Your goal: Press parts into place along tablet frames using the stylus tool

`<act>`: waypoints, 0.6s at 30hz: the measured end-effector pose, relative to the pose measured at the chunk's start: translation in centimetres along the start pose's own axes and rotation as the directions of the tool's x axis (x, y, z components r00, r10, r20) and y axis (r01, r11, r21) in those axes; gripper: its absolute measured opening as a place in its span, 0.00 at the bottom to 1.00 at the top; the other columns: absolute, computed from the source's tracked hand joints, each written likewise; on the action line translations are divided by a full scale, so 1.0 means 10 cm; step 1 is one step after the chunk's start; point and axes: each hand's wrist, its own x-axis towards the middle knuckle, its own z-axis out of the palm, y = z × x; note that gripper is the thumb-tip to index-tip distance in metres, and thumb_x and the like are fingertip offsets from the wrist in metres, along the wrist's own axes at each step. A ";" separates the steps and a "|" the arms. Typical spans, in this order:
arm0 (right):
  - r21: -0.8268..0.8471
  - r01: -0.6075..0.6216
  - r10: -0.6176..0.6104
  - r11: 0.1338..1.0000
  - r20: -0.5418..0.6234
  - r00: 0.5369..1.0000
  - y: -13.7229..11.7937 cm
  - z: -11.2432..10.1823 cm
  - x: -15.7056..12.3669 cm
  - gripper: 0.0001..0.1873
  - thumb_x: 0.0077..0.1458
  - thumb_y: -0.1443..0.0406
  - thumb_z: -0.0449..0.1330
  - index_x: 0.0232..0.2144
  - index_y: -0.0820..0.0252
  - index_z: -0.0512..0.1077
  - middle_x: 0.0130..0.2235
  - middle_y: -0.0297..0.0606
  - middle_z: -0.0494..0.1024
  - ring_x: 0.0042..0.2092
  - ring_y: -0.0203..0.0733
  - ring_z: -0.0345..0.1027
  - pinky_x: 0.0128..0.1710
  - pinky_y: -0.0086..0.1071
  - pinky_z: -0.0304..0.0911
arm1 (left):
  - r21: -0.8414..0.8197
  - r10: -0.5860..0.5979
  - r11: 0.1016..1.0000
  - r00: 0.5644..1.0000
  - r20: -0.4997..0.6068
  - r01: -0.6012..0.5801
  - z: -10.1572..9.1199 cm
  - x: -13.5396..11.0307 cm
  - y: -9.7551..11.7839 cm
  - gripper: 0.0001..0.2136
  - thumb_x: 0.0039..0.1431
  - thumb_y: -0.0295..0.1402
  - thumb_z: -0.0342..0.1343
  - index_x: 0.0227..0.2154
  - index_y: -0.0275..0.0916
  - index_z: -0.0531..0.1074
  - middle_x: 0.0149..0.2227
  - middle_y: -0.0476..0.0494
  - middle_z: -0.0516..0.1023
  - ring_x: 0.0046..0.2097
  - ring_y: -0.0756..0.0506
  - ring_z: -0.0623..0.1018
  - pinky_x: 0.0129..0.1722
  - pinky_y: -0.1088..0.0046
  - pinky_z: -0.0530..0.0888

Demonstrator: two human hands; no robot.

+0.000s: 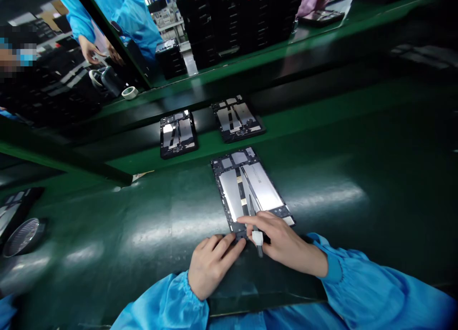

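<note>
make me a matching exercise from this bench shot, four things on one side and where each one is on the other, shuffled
Things:
1. left hand
2. right hand
3. roll of tape
4. round metal dish

Places:
A. far left edge of the green bench
B. fingertips at the near edge of the opened tablet
C. on the far green ledge, upper left
D. holding tweezers over the tablet's lower end

Pairs: 1-B, 2-D, 3-C, 4-A

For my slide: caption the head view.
Right hand holds tweezers over tablet; left hand steadies it.
</note>
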 end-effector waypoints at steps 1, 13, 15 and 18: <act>0.010 -0.002 0.002 1.000 -0.001 1.000 0.00 0.00 0.00 0.37 0.46 0.84 0.51 0.56 0.54 0.64 0.38 0.37 0.75 0.42 0.46 0.68 0.43 0.41 0.66 | 0.005 0.008 1.000 1.000 0.005 -0.008 0.01 0.00 -0.01 0.16 0.71 0.26 0.41 0.53 0.40 0.70 0.47 0.42 0.75 0.41 0.47 0.72 0.38 0.71 0.71; 0.211 -0.029 0.066 0.977 -0.172 0.983 -0.01 -0.13 -0.10 0.18 0.67 0.62 0.51 0.57 0.53 0.70 0.30 0.35 0.77 0.29 0.40 0.71 0.33 0.33 0.69 | 0.044 -0.031 0.999 0.999 0.024 0.030 0.03 0.02 0.07 0.18 0.70 0.24 0.39 0.56 0.38 0.67 0.43 0.40 0.73 0.38 0.47 0.71 0.36 0.70 0.68; 0.269 -0.081 0.129 0.960 -0.167 0.978 0.00 -0.13 -0.18 0.18 0.69 0.60 0.49 0.57 0.53 0.70 0.30 0.35 0.75 0.25 0.36 0.68 0.29 0.31 0.69 | 0.056 -0.046 0.997 0.998 0.049 0.043 0.04 0.02 0.10 0.18 0.70 0.23 0.38 0.57 0.37 0.66 0.39 0.41 0.72 0.35 0.47 0.70 0.34 0.70 0.66; 0.345 -0.202 0.252 0.916 -0.104 0.962 0.00 -0.07 -0.27 0.16 0.68 0.58 0.51 0.52 0.56 0.71 0.31 0.35 0.76 0.24 0.35 0.69 0.25 0.28 0.69 | 0.064 -0.041 0.997 0.995 0.093 0.035 0.06 0.01 0.11 0.18 0.70 0.24 0.39 0.58 0.35 0.65 0.31 0.45 0.69 0.30 0.48 0.68 0.30 0.70 0.62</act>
